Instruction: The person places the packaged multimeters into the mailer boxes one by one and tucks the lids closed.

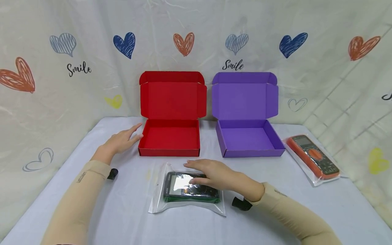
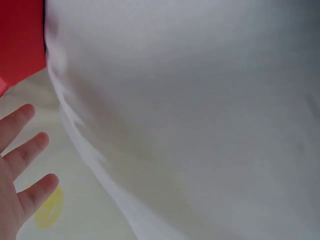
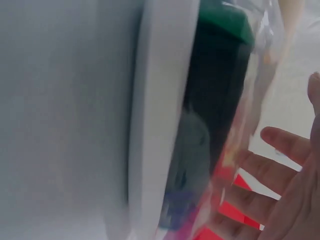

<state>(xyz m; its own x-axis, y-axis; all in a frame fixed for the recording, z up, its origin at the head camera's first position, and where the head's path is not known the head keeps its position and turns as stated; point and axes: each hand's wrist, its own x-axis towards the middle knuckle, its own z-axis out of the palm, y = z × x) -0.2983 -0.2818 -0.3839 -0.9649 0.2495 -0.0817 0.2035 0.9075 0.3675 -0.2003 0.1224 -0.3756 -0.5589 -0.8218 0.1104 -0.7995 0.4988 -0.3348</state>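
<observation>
A clear plastic bag [image 1: 157, 204] lies flat on the table in front of me. Inside it is a black meter-like device [image 1: 181, 183] with a glossy screen and a green edge. My right hand [image 1: 218, 173] reaches over the right part of this device with its fingers extended, hiding some of it. In the right wrist view those fingers [image 3: 272, 172] overlap the bag's edge. Beside the left wall of an open red box [image 1: 169, 152], my left hand [image 1: 124, 139] is stretched out, thumb and fingers spread, holding nothing.
An open purple box [image 1: 252, 153] stands right of the red one, both lids raised at the back. An orange multimeter [image 1: 313, 154] in a clear bag lies at the table's right edge. A curtain [image 1: 208, 20] printed with hearts hangs behind the white-covered table [image 1: 122, 217].
</observation>
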